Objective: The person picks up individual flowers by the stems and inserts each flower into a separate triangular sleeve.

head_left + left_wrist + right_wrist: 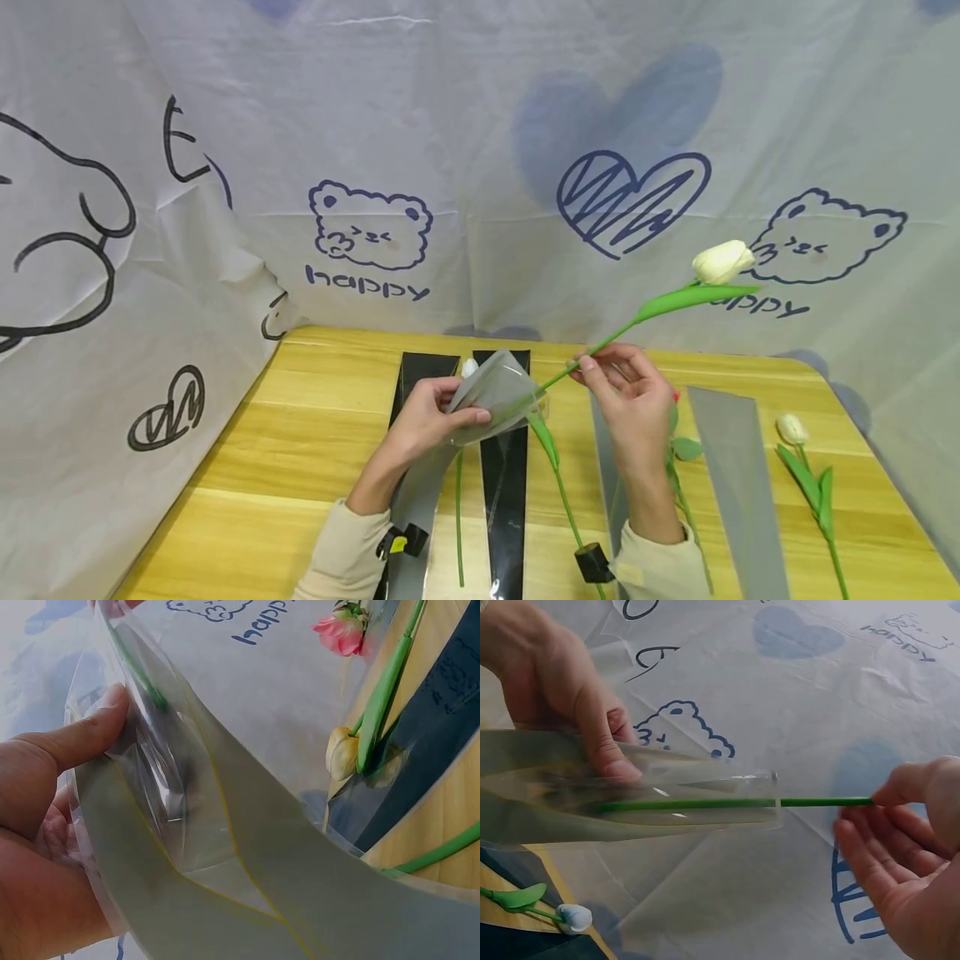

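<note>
One cream-white tulip with a long green leaf [671, 302] is the star here, held above the bench and slanting up to the right, with its thin green stem [821, 802] poking into a translucent grey, cone-like plastic sleeve [495, 392]. My read: the step in hand is slipping the flower into its wrapper, since the lower stem is inside while leaf and bloom are well outside. Next move probably calls for feeding more stem through with the sleeve held steady, and not creasing the film.

The right hand [626, 392] pinches the stem between thumb and forefinger just outside the sleeve's end, so the bloom sits above and to the right of it. The left hand [427, 421] grips the sleeve, thumb on the near face, and the stem's tip lies inside the film close to that thumb.

Further out, the yellow wood-grain bench [315, 417] carries a flat grey plastic wrapper [738, 483], a glossy black wrapper [506, 500] and, over on the right, another white tulip with two green leaves [826, 504]. Behind everything hangs a white cloth with blue hearts and bears [465, 125].
</note>
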`<state>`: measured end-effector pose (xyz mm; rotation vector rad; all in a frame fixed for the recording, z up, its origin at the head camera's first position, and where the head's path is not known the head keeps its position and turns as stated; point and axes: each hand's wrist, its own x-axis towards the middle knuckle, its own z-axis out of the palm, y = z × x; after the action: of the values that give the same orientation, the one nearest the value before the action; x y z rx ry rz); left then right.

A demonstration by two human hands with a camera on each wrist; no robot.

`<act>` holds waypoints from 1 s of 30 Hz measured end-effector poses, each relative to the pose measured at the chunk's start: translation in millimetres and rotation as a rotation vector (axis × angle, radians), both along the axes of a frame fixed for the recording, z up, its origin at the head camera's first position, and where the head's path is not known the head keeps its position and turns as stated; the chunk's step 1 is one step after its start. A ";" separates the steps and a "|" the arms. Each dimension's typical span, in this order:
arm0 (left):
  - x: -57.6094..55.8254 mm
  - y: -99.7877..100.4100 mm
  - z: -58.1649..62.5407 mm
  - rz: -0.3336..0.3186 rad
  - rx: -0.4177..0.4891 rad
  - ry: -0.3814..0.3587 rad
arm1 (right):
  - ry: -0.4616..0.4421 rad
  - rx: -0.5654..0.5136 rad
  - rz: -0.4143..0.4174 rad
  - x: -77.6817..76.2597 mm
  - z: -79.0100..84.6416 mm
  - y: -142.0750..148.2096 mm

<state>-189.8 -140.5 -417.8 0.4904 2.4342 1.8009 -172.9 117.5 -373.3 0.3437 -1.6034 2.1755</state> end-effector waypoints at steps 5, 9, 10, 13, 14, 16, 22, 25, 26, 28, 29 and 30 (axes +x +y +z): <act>0.8 1.2 3.7 -0.010 0.005 0.012 | -0.053 0.158 0.080 -1.0 -3.0 -1.5; 2.2 2.5 6.5 -0.021 0.014 0.000 | -0.065 0.284 0.149 -0.9 -5.4 -1.7; 2.7 2.6 6.9 -0.024 0.017 -0.003 | -0.068 0.314 0.164 -0.6 -5.7 -1.6; 4.1 3.4 8.2 -0.028 0.023 -0.007 | -0.089 0.380 0.215 0.9 -6.4 -1.1; 4.6 3.4 8.3 -0.030 0.025 -0.008 | -0.095 0.396 0.233 1.2 -6.5 -1.2; 5.4 4.0 8.5 -0.035 0.025 -0.010 | -0.106 0.431 0.258 2.1 -6.7 -1.2; 8.3 7.3 9.0 -0.037 -0.008 0.000 | -0.132 0.554 0.267 1.3 -8.7 -1.5; 10.4 10.0 10.4 -0.042 -0.016 0.013 | -0.157 0.591 0.287 -0.1 -10.3 -1.8; 11.0 11.0 10.9 -0.048 -0.016 0.017 | -0.161 0.604 0.296 -0.7 -10.9 -1.7; 11.7 13.0 11.9 -0.057 -0.019 0.023 | -0.164 0.623 0.318 -1.3 -11.6 -1.7; 12.2 13.7 12.5 -0.064 -0.020 0.027 | -0.166 0.631 0.325 -1.4 -11.8 -1.6; 12.3 14.3 12.7 -0.071 -0.020 0.029 | -0.164 0.645 0.328 -1.4 -12.0 -1.5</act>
<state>-177.5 -126.2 -405.1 0.5972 2.4184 1.7529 -174.4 116.0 -385.3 0.6673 -2.4767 1.8736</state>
